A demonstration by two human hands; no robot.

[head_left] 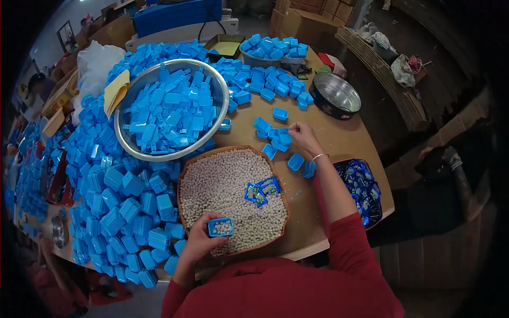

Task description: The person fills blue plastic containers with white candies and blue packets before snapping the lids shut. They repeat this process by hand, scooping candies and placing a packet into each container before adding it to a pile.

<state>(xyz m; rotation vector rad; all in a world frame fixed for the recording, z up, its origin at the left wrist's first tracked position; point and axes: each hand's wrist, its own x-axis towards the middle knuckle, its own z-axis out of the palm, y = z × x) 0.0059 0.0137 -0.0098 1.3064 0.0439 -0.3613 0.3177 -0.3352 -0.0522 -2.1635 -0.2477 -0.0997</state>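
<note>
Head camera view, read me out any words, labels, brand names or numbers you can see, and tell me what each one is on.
No text is legible.
Blue sachets on the pellet tray: print too small to read.
Blue packets in the dark tray: print blurred.
Black round tin: red mark on its side, unreadable.
Blue boxes: no visible lettering.

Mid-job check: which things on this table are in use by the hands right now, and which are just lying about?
In use:
left hand holding a small blue box of white pellets
tray of white pellets
right hand at loose blue lids

Lying about:
metal bowl of blue parts
empty round tin
bin of blue packets
</note>
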